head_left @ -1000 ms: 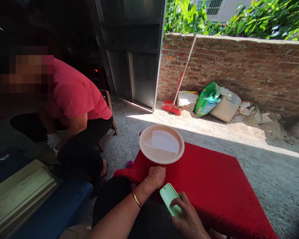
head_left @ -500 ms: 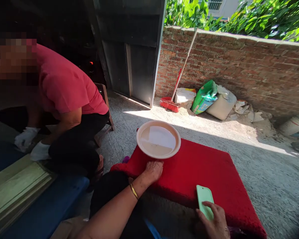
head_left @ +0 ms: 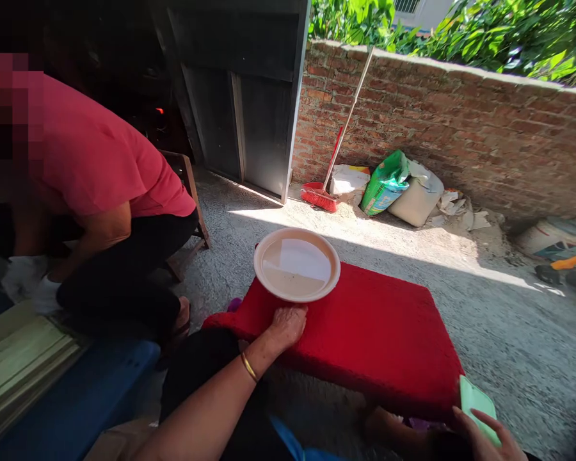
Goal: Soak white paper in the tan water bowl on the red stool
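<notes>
A round beige basin [head_left: 288, 296] of water stands at the far left end of a red cloth-covered bench [head_left: 388, 333]. My left hand [head_left: 290, 326], with a gold bangle on its wrist, rests on the red cloth just in front of the basin. Its fingers are curled under, and whatever they may hold is hidden. At the lower right, my right hand [head_left: 492, 438] grips a light-green phone [head_left: 477, 403] near the bench's right corner. Part of that hand is cut off by the bottom edge.
To the left, a person in a red shirt [head_left: 96, 153] with white gloves bends over pale green boards [head_left: 19, 365]. A blue surface [head_left: 120, 378] lies nearer me. A broom [head_left: 319, 198], a green sack [head_left: 386, 182] and a pale sack [head_left: 417, 198] line the brick wall [head_left: 461, 128].
My right hand has moved right with the phone, from over the red cloth to the bench's corner. My left hand stays by the basin. The whole view has shifted slightly.
</notes>
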Action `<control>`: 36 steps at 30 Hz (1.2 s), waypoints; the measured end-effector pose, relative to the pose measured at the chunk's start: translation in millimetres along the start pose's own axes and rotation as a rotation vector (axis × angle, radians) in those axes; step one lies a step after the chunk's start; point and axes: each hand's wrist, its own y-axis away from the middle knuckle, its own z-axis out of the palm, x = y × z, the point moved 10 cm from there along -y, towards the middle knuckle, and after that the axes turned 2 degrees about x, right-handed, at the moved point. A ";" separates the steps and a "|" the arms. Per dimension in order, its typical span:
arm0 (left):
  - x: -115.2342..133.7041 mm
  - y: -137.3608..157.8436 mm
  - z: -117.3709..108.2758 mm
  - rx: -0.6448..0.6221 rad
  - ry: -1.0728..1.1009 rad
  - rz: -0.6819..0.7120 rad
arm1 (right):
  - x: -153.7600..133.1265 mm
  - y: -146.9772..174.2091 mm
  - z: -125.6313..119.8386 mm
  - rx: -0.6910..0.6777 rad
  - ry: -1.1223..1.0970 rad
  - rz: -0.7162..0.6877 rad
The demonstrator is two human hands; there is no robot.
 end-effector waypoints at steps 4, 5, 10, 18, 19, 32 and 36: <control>0.3 1.2 -2.8 0.015 -0.002 -0.003 | -15.6 38.0 34.8 -0.060 -0.079 -0.170; 0.4 1.3 -3.4 0.018 -0.004 -0.002 | -28.2 59.2 53.8 -0.124 -0.107 -0.260; 0.7 1.6 -4.7 0.009 -0.026 -0.006 | -82.2 156.5 124.4 -0.637 -0.275 -0.613; 2.2 0.8 -3.6 0.012 -0.026 0.005 | 0.7 9.0 -10.6 -0.019 -0.044 0.023; 1.9 0.6 -3.4 0.016 -0.026 0.005 | 11.4 -0.9 -17.7 0.001 -0.029 0.069; -1.2 -2.1 1.1 0.006 -0.070 -0.012 | -40.8 112.3 78.8 -0.363 -0.240 -0.437; 0.1 -0.9 1.6 0.006 -0.056 0.004 | 15.4 31.4 7.1 0.059 -0.148 -0.096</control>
